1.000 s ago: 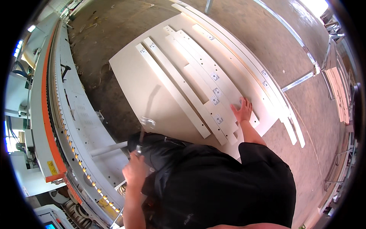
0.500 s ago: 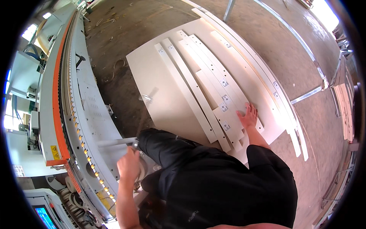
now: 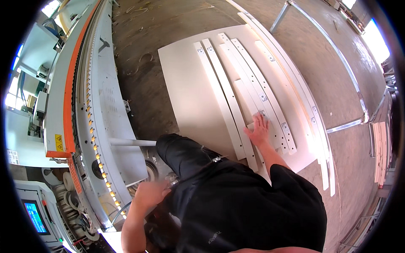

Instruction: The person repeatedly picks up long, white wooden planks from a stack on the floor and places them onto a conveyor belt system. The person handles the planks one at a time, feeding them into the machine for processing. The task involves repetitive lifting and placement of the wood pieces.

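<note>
Far left, a box w/ a lit blue screen [image 3: 36, 217] leans back a bit, prob. so a person standing here can read it. Next is a long white machine [image 3: 110, 84] w/ a row of little yellow wheels [image 3: 98, 158] down its side; they look set in a line so flat stuff can roll along. A pale round bar [image 3: 133, 142] sticks out from it toward the person's leg.

The left hand [image 3: 149, 194] is low, near the leg. It's blurry, fingers curled in a bit, w/ a small shiny thing [image 3: 172, 179] just beside it. Can't tell if it's gripping that or not.

The big pale board [image 3: 185, 88] lies flat, prob. b/c the strips need a wide, smooth spot. On it, two thin strips [image 3: 215, 88] lie side by side, then strips w/ holes [image 3: 276, 110]. Stickers [image 3: 263, 98] face up, maybe so they're easy to see.

The right hand [image 3: 258, 131] is on the strips in the middle, palm down, fingers spread, gripping nothing; looks like a light touch, maybe to keep a strip steady.

Along the board's right side, long strips [image 3: 313, 114] poke past its near end, prob. b/c they're longer than it. Far right: a metal frame [image 3: 344, 57] and stacked boards [image 3: 381, 147].
</note>
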